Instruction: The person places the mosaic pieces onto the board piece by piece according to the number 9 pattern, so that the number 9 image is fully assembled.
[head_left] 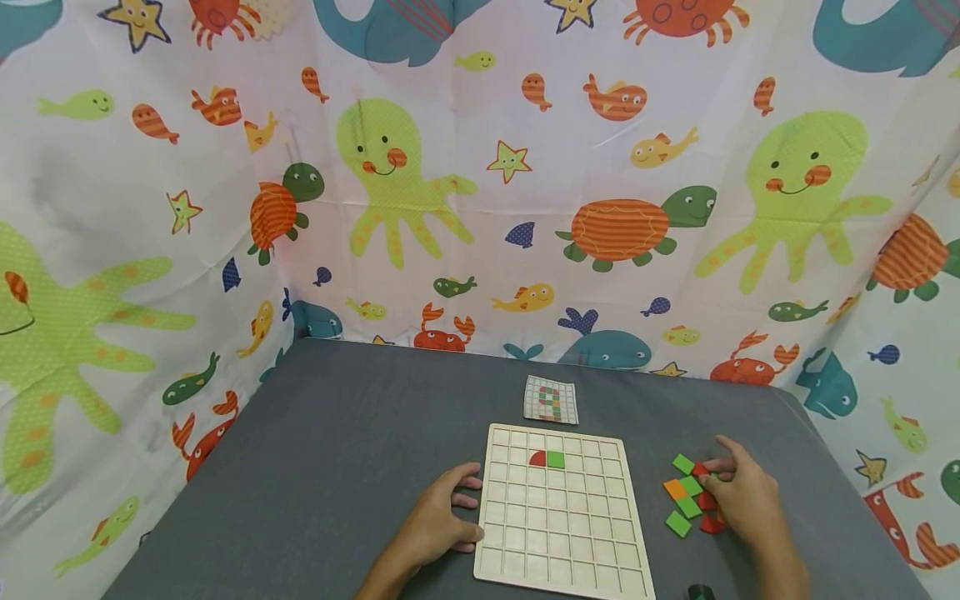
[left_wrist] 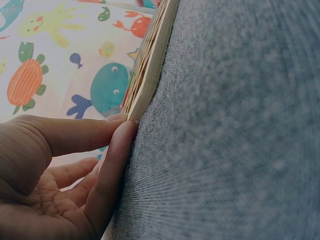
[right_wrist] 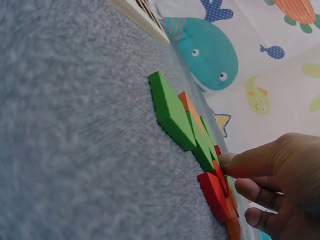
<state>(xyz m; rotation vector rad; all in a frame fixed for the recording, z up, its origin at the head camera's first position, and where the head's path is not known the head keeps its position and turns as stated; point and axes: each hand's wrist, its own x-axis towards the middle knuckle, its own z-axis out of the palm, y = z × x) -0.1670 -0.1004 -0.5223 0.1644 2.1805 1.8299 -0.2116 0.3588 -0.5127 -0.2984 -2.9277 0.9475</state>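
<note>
A pale wooden grid board (head_left: 562, 508) lies on the dark table, with a red rounded tile (head_left: 537, 458) and a green square tile (head_left: 555, 459) side by side in its upper cells. My left hand (head_left: 437, 518) pinches the board's left edge; the thumb and a finger meet at the rim in the left wrist view. To the right of the board, my right hand (head_left: 747, 492) reaches over a loose pile of green, orange and red tiles. One fingertip (right_wrist: 227, 159) is right at a red tile (right_wrist: 214, 196), with the other fingers bent and apart from it.
Behind the board lies a small pattern card (head_left: 551, 400) showing a coloured grid. A dark round object (head_left: 701, 592) sits at the front edge of the view. A curtain with sea animals (head_left: 450, 208) hangs around the back and sides of the table (head_left: 337, 467).
</note>
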